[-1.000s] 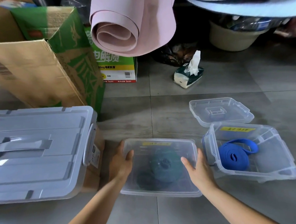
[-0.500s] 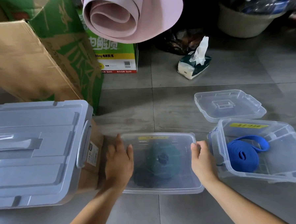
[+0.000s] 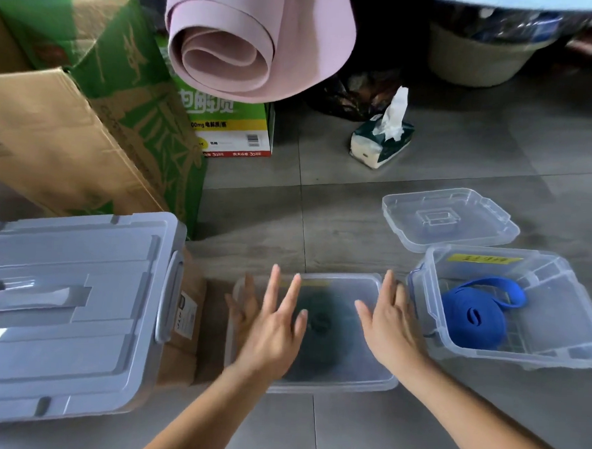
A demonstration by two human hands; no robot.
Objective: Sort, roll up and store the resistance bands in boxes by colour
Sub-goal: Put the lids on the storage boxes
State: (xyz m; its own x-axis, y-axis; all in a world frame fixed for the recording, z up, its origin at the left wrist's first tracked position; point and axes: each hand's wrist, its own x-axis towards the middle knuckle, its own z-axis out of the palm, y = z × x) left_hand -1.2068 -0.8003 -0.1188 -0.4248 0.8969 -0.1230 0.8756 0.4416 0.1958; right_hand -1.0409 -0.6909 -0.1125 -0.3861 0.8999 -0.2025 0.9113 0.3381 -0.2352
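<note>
A clear lidded box [image 3: 334, 377] sits on the floor in front of me, with a rolled dark green band [image 3: 331, 319] dimly visible through its lid. My left hand [image 3: 272, 322] is over the left part of the lid with fingers spread and straight. My right hand [image 3: 390, 323] lies flat over the lid's right side, fingers straight. To the right stands an open clear box [image 3: 557, 306] with a yellow label, holding a rolled blue band [image 3: 471, 317]. Its loose clear lid [image 3: 449, 218] lies on the floor behind it.
A large grey storage bin [image 3: 64, 308] with a closed lid stands at the left, against a brown carton. Green and brown cardboard boxes [image 3: 87, 120] lean behind it. A rolled pink mat [image 3: 249, 40] hangs overhead, and a tissue pack [image 3: 381, 143] lies beyond on the grey tiles.
Both hands have left the lid's side edges and now spread flat above its top. The left hand moved right, towards the middle of the lid.
</note>
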